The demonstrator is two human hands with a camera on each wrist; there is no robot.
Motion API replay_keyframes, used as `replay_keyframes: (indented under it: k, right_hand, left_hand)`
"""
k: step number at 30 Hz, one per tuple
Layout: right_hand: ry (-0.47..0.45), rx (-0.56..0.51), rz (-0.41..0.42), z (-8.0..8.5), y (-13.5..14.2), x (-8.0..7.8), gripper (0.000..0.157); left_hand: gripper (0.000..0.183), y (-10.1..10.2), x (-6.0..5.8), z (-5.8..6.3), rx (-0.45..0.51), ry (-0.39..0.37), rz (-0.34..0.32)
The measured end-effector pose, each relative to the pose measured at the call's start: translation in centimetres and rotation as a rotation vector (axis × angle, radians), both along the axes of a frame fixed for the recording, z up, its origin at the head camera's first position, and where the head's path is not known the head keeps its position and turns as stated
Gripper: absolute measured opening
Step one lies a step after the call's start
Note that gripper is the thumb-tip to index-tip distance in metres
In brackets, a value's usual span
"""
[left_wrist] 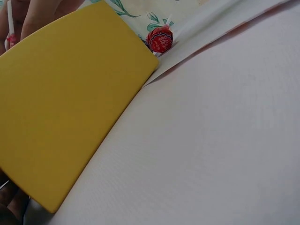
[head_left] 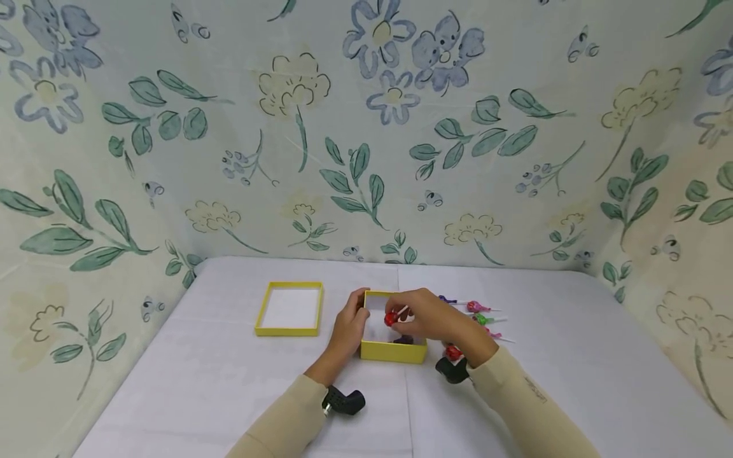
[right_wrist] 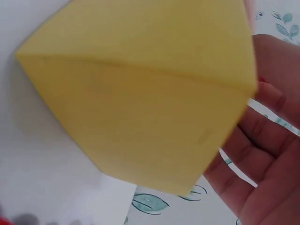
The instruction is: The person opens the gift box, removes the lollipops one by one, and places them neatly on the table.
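Note:
A yellow open-topped box (head_left: 392, 352) with a pale inside stands on the white-covered table. My left hand (head_left: 347, 326) grips its left wall, thumb near the rim. Over the box's opening, my right hand (head_left: 426, 315) pinches a red lollipop (head_left: 391, 318), its white stick (left_wrist: 10, 16) visible in the left wrist view. A dark object (head_left: 403, 340) lies inside the box near the front wall, partly hidden by the right hand. In the right wrist view, the yellow wall (right_wrist: 140, 117) covers most of what the fingers (right_wrist: 251, 154) hold.
Left of the box lies a yellow-rimmed lid (head_left: 288, 331), white inside. Several lollipops are spread right of the box, among them a pink one (head_left: 476, 306), a green one (head_left: 480, 318) and a red one (head_left: 453, 352) beneath the right forearm. A floral cloth (head_left: 366, 159) hangs behind the table.

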State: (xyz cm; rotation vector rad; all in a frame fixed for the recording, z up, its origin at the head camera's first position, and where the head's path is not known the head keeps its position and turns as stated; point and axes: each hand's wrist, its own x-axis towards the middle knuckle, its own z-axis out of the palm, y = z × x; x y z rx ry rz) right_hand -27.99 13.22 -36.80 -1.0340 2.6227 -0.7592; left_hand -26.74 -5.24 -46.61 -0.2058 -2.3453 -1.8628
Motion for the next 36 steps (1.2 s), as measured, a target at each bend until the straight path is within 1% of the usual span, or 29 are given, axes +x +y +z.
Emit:
replay_keyframes:
  k: [3, 8, 11, 15, 19, 24, 33, 36]
  right_hand:
    - [0.018, -0.027, -0.020, 0.6, 0.6, 0.6, 0.021]
    - [0.073, -0.080, -0.056, 1.2, 1.6, 1.5, 0.022]
    - [0.103, -0.115, -0.066, 1.2, 2.2, 1.8, 0.021]
    - [0.141, -0.163, -0.083, 1.0, 3.2, 2.2, 0.021]
    - [0.152, -0.196, -0.106, 1.0, 4.4, 2.6, 0.022]
    - [0.177, -0.190, -0.130, 0.7, 5.6, 2.9, 0.023]
    - [0.213, -0.149, -0.229, 0.3, 7.2, 3.6, 0.023]
    - [0.211, -0.149, -0.246, 0.3, 7.8, 3.8, 0.024]
  left_hand:
    - [0.047, 0.0, 0.0, 0.0, 0.005, -0.006, -0.002]
    - [0.048, 0.0, -0.1, 0.0, 0.017, -0.014, 0.013]
    - [0.048, 0.0, -0.1, 0.0, 0.017, -0.016, 0.020]
    - [0.049, 0.0, 0.0, 0.0, 0.015, -0.011, 0.012]
    - [0.049, 0.1, 0.0, 0.1, 0.024, -0.020, 0.011]
    - [0.049, 0.2, 0.1, 0.2, 0.027, -0.021, 0.010]
    - [0.049, 0.2, 0.2, 0.2, 0.034, -0.017, 0.009]
    - [0.049, 0.2, 0.3, 0.2, 0.029, -0.022, 0.014]
